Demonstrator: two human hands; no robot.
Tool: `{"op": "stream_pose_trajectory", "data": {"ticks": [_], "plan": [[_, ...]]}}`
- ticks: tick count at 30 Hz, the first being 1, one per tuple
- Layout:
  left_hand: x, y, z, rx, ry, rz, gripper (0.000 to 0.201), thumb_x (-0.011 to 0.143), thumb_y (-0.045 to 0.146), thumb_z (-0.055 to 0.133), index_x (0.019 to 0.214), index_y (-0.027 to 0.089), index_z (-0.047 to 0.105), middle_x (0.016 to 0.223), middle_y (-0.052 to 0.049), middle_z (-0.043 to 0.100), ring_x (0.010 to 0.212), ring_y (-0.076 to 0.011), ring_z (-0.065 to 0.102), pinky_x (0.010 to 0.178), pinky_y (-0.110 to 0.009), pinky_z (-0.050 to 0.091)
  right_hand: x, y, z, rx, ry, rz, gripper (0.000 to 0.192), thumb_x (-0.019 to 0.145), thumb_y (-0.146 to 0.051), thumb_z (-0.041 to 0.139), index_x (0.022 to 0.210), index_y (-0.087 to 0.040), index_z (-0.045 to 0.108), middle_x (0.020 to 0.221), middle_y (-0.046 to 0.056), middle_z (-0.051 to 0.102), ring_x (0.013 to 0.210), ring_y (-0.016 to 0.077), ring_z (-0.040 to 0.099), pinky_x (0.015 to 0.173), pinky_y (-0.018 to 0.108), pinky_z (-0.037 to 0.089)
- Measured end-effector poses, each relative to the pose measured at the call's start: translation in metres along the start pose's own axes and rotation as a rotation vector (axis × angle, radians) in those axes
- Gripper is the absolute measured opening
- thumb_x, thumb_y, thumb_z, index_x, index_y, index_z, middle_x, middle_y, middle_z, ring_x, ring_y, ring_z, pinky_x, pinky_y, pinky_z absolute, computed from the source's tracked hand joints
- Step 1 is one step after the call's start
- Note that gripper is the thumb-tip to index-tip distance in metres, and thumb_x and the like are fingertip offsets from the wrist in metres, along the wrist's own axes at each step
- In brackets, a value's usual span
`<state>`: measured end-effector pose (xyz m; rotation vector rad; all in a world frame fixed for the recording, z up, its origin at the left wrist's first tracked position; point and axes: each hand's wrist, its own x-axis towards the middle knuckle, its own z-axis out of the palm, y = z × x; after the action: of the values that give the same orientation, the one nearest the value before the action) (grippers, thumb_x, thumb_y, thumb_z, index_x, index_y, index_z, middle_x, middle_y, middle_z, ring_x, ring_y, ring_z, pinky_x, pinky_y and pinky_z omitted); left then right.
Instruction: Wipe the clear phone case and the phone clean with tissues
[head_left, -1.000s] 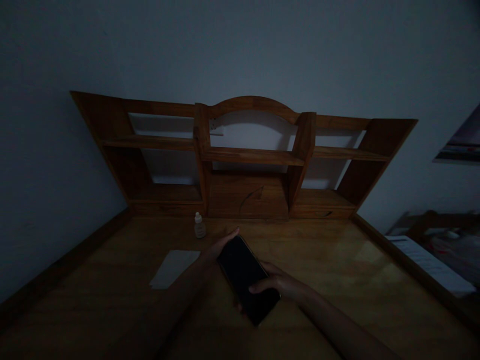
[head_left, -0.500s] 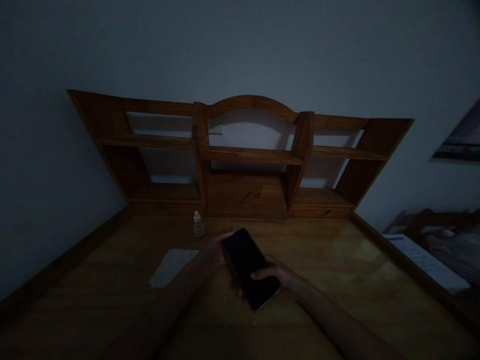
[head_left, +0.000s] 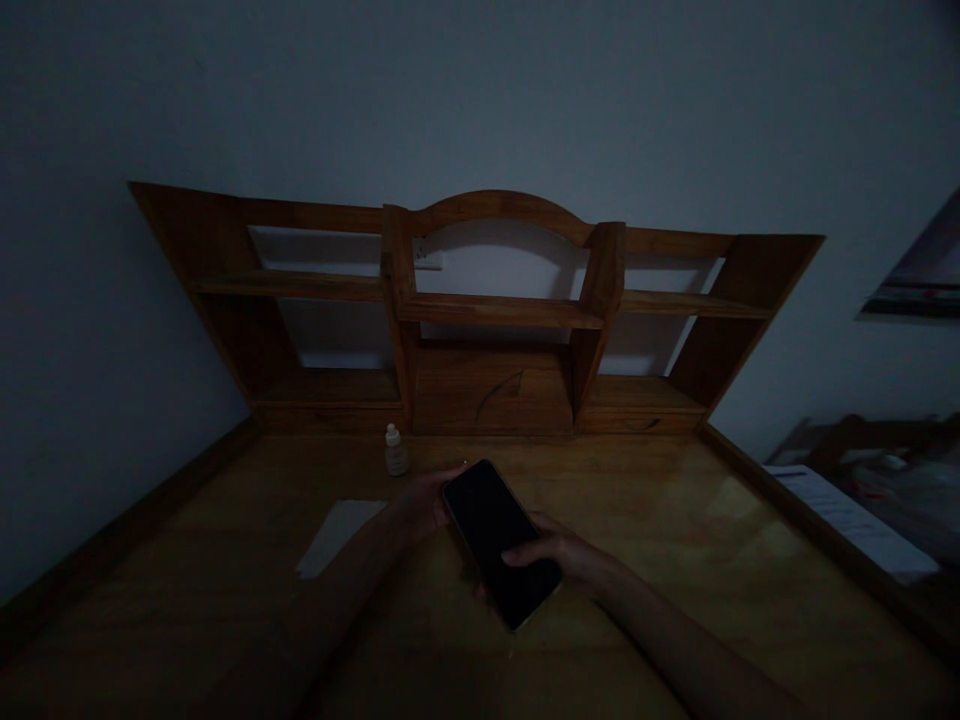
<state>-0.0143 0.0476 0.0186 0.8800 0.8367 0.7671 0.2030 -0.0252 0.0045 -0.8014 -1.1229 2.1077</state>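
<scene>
A black smartphone (head_left: 491, 525) with a dark screen is held at a slant above the wooden desk (head_left: 645, 500). My right hand (head_left: 551, 545) wraps round its lower right side, the thumb lying on the screen and fingertips showing at the far edge. My left hand (head_left: 427, 500) grips the upper left edge of the phone, with some of its fingers hidden behind. Left of that hand lies a folded white tissue or cloth (head_left: 337, 535), partly covered by my left forearm. A small bottle with a white cap (head_left: 395, 452) stands just beyond my left hand.
Along the back of the desk rises a wooden shelf unit (head_left: 499, 312) with an arched top. A wall socket (head_left: 427, 258) shows through it. Printed papers (head_left: 847, 520) lie beyond the raised right edge. The room is dim.
Both hands still hold the phone in nearly the same pose. My left forearm has shifted slightly left, covering more of the tissue. The view has moved a little.
</scene>
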Motion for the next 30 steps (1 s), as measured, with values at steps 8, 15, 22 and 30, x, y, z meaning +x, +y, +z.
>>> {"op": "stream_pose_trajectory", "data": {"ticks": [8, 15, 22, 30], "plan": [[0.0109, -0.0049, -0.0085, -0.071, -0.125, -0.031, 0.02, 0.081, 0.033, 0.069, 0.089, 0.016, 0.074, 0.085, -0.002, 0.073, 0.079, -0.0167, 0.063, 0.083, -0.028, 0.046, -0.0043, -0.0018, -0.0014, -0.145, -0.058, -0.035, 0.065, 0.068, -0.029, 0.085, 0.126, -0.014, 0.058, 0.111, 0.013, 0.071, 0.092, 0.0265, 0.072, 0.085, 0.041, 0.053], [0.0101, -0.0064, -0.0111, -0.04, -0.165, -0.018, 0.023, 0.083, 0.035, 0.066, 0.094, 0.016, 0.074, 0.091, -0.004, 0.073, 0.084, -0.0179, 0.064, 0.086, -0.03, 0.046, -0.0048, -0.0013, -0.0015, -0.204, -0.076, -0.013, 0.059, 0.068, -0.033, 0.085, 0.118, -0.012, 0.064, 0.112, 0.013, 0.071, 0.095, 0.0266, 0.07, 0.084, 0.039, 0.054], [0.0059, -0.0042, -0.0037, 0.013, -0.122, 0.001, 0.025, 0.081, 0.041, 0.068, 0.089, 0.018, 0.075, 0.088, -0.003, 0.074, 0.084, -0.0183, 0.065, 0.086, -0.03, 0.047, -0.0049, -0.0023, -0.0032, -0.225, -0.066, -0.039, 0.053, 0.069, -0.028, 0.085, 0.116, -0.013, 0.067, 0.109, 0.01, 0.072, 0.093, 0.022, 0.069, 0.082, 0.034, 0.053], [0.0051, -0.0042, -0.0099, 0.108, -0.153, 0.094, 0.024, 0.077, 0.04, 0.073, 0.089, 0.019, 0.075, 0.092, -0.004, 0.074, 0.085, -0.0196, 0.066, 0.082, -0.031, 0.048, -0.005, -0.0006, -0.0027, -0.207, -0.087, -0.048, 0.056, 0.071, -0.028, 0.084, 0.122, -0.015, 0.062, 0.111, 0.011, 0.071, 0.095, 0.0245, 0.07, 0.084, 0.036, 0.054]]}}
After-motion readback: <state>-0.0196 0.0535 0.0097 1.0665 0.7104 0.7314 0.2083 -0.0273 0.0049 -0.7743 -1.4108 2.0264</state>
